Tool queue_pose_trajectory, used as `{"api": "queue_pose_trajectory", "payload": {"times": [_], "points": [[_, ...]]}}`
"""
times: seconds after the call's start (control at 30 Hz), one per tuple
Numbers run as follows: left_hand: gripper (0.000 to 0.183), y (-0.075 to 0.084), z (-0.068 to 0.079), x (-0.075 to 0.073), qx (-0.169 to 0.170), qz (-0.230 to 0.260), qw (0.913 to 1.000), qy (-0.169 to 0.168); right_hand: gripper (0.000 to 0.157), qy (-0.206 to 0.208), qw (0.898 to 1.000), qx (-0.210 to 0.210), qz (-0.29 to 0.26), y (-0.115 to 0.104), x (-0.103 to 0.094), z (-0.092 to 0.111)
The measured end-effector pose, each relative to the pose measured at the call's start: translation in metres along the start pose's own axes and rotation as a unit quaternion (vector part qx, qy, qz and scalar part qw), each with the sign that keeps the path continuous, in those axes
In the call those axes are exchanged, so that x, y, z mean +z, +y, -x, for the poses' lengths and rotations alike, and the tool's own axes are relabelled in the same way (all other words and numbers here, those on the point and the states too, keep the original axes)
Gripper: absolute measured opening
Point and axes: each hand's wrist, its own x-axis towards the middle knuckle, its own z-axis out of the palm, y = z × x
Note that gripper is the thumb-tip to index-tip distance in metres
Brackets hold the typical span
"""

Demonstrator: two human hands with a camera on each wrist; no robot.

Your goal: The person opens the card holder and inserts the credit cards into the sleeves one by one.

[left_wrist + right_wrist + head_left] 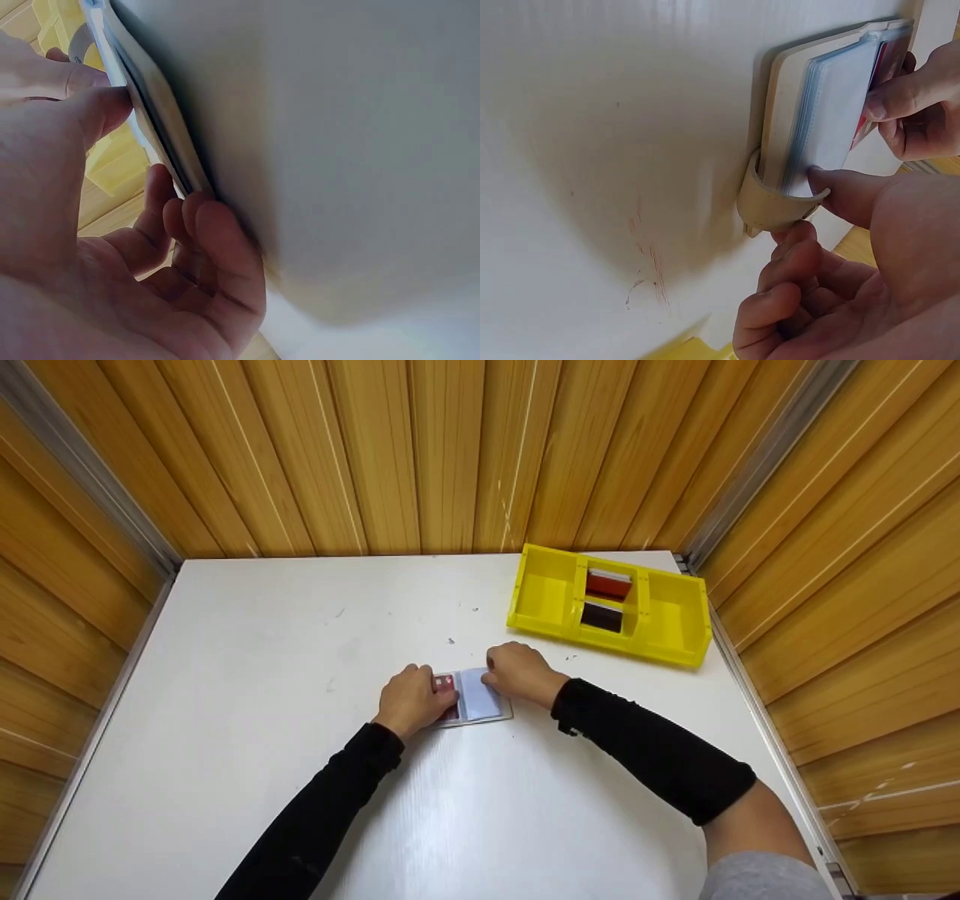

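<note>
A cream card holder [778, 90] lies opened out on the white table, with a stack of clear plastic sleeves [840, 97] inside. Under the left thumb, a red card [444, 682] shows in the left-hand sleeve. My left hand [410, 701] grips that side, thumb on top and fingers curled at the outer edge. On the opposite side, my right hand [525, 669] has its thumb on the sleeves near their edge, its other fingers curled by the cover. A curved cream strap [776, 206] stands up from the cover beside the right thumb.
Behind the right hand sits a yellow bin [547, 628] with three sections. Its middle section holds a red item [607, 585] and a dark item [601, 616]. Wood-look panels [442, 457] enclose the white table [262, 622] at the back and sides.
</note>
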Motion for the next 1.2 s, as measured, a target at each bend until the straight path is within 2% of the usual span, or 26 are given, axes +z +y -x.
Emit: {"api": "queue_pose_trajectory", "payload": {"times": [0.4,0.67,1.2], "points": [[0.041,-0.0019,0.0031,-0.0018,0.011,0.012,0.9999,0.002,0.026,0.02,1.0,-0.015,0.014,0.003,0.0031,-0.0059],[0.042,-0.0034,0.0035,-0.0028,0.011,0.03,0.9995,0.006,0.022,0.029,0.999,-0.02,-0.013,0.0039,0.0007,-0.0055],[0.042,-0.004,0.0035,-0.002,0.007,0.035,0.9993,0.011,0.017,0.051,0.997,-0.065,-0.002,0.0033,0.0014,-0.0041]]}}
